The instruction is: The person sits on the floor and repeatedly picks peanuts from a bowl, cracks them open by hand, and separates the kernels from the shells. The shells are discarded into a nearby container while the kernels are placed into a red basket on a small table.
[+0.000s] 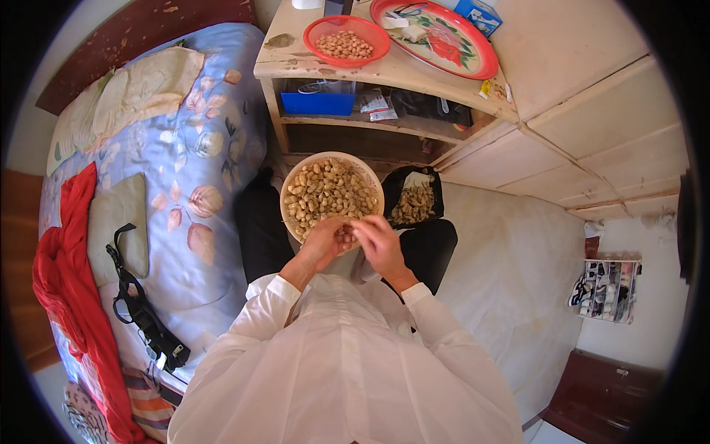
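Observation:
A round cream basin [379, 183] full of unshelled peanuts [327, 188] stands between my knees. Over its near rim my left hand [326, 240] and my right hand [381, 244] meet at the fingertips. Pinched between them is a small thing, apparently a peanut, mostly covered by the fingers. The left fingers are curled inward, and their palm side is hidden. Just right of the basin, a black bag or bin [438, 194] contains what look like empty peanut shells [413, 204].
Ahead, a worn cabinet [294, 55] carries a red plastic basket [383, 50] of shelled peanuts [344, 44] and a floral tray [488, 64]. At left is a bed [194, 144] with red cloth [72, 266] and a black strapped bag [147, 322]. Pale floor [499, 277] extends right.

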A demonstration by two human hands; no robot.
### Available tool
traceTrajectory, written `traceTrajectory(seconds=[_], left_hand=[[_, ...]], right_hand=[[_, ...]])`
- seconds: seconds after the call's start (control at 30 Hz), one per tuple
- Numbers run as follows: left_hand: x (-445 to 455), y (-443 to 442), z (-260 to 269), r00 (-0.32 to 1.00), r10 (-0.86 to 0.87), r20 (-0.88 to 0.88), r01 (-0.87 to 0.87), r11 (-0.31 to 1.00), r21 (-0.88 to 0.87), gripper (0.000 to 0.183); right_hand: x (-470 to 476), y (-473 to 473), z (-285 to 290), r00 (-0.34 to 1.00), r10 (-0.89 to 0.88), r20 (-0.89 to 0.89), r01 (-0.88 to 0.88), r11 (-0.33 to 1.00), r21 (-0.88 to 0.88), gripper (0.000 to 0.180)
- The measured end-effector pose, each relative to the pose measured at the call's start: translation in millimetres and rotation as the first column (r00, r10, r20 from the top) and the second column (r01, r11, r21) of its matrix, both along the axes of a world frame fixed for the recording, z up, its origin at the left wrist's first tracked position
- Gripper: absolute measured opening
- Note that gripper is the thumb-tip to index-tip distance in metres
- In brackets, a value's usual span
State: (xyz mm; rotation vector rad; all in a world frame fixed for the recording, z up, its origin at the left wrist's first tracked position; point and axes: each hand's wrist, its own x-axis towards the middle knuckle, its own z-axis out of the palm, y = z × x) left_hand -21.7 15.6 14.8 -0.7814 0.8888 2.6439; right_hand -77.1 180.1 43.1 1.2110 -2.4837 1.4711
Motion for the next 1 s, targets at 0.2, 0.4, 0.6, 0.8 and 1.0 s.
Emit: traceTrajectory(seconds=[0.2,0.4,0.6,0.8,1.0], left_hand=[[5,-18,2,0.997,0.078,0.026,-0.074,0.986,-0.147,0.022],[11,-40,6,0.981,0.196,0.008,-0.195,0.979,-0.06,0.021],[17,-38,4,0.987,0.152,0.054,-0.15,0.988,-0.04,0.018],[21,-35,4,0.992,0.124,0.034,-0.122,0.991,-0.051,0.017],[16,-20,-2,1.0,0.015,-0.009,-0.016,0.991,-0.133,0.015]], right_hand=[[-67,58,-27,0.9,-0.422,0.111,0.423,0.906,0.019,0.017],[-86,61,-46,0.943,-0.327,-0.066,0.331,0.894,0.301,0.013],[-94,-9,-58,0.906,0.049,-0.421,0.241,0.758,0.606,0.012],[-91,-19,-62,0.915,0.128,-0.384,0.209,0.662,0.719,0.015],[-81,-13,-61,0.924,0.095,-0.369,0.136,0.824,0.551,0.018]])
